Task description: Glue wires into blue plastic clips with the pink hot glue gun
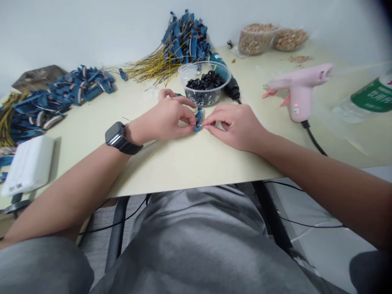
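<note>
Just in front of the plastic tub, my left hand point(176, 116) pinches a small blue piece point(198, 119) with thin wires, like those in the piles behind. The blue piece stands nearly upright between my fingertips, low over the table. My right hand point(234, 126) is closed in a pinch at its lower right side. A tiny shiny bit shows at those fingertips, too small to name. A yellow and a dark wire trail out under my left wrist, which wears a black watch.
A clear tub point(204, 96) holds small black parts, with a green and black tool point(228, 79) beside it. Blue pieces with yellow wires lie heaped point(185, 38) behind and at left point(67, 92). A pink glue gun point(298, 87), a bottle point(372, 98) and a white power bank point(29, 163) flank my arms.
</note>
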`<action>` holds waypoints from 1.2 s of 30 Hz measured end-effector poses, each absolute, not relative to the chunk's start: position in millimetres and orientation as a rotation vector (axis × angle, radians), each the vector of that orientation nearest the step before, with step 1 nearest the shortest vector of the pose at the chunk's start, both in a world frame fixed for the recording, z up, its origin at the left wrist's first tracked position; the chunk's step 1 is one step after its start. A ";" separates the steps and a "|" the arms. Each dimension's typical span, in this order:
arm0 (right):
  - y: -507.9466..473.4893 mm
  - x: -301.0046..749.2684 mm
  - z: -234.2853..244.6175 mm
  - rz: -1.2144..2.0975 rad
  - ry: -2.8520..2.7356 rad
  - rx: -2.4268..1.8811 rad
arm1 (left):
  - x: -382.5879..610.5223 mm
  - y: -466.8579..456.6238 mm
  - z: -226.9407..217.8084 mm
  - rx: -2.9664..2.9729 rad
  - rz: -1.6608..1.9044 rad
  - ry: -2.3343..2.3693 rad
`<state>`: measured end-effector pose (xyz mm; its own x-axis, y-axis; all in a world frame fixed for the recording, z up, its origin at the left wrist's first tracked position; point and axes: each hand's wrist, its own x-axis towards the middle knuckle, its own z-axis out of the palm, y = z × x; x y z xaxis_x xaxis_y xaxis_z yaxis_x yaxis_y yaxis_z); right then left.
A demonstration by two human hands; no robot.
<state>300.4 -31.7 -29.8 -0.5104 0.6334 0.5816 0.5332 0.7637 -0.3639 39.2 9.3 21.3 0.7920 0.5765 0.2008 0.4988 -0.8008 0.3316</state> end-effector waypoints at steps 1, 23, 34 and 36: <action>-31.5 300.4 -30.1 0.175 -2.232 -0.860 | 39.2 9.2 21.3 2.723 0.434 0.824; -37.0 297.7 -32.0 -0.071 -2.337 -0.859 | 40.3 10.0 19.5 2.735 0.455 0.802; -37.2 298.9 -30.4 -0.054 -2.347 -0.861 | 40.4 10.0 19.8 2.745 0.470 0.805; -37.4 298.9 -30.2 -0.038 -2.349 -0.872 | 40.1 10.3 19.3 2.740 0.470 0.802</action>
